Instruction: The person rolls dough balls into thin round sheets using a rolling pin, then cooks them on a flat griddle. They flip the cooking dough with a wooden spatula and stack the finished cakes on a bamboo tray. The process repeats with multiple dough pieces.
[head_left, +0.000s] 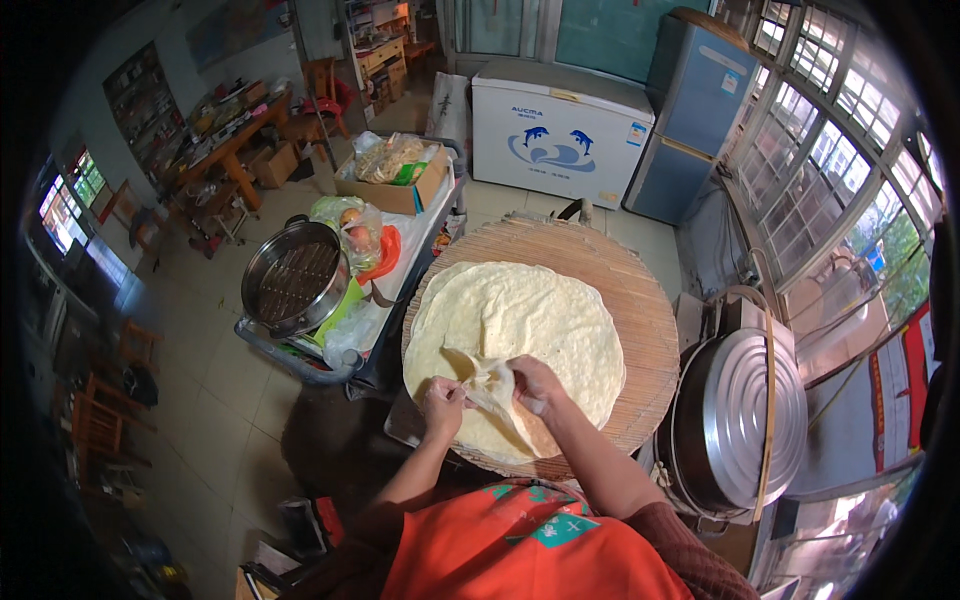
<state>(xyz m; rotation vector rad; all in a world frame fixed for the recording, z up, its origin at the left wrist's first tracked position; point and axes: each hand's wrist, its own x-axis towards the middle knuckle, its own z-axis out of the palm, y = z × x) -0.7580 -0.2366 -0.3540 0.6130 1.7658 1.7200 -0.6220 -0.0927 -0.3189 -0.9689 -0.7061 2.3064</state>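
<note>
Large thin round flatbreads (551, 322) lie stacked on a round slatted mat (637, 300) of straw or reed in front of me. The near edge of the top sheet is lifted and bunched in folds. My left hand (445, 409) pinches one part of this raised edge between thumb and fingers. A little to the right, my right hand (536, 384) grips another part of the same fold. Below the fold, a lower pale layer shows near the mat's front rim. How many sheets are in the stack cannot be told.
On the right stands a round griddle with a ridged metal lid (750, 420) and a wooden stick (768, 412) across it. To the left, a cart (300, 356) carries a steel steamer pot (294, 277), bagged fruit (358, 229) and a cardboard box (394, 191). A chest freezer (555, 142) stands beyond.
</note>
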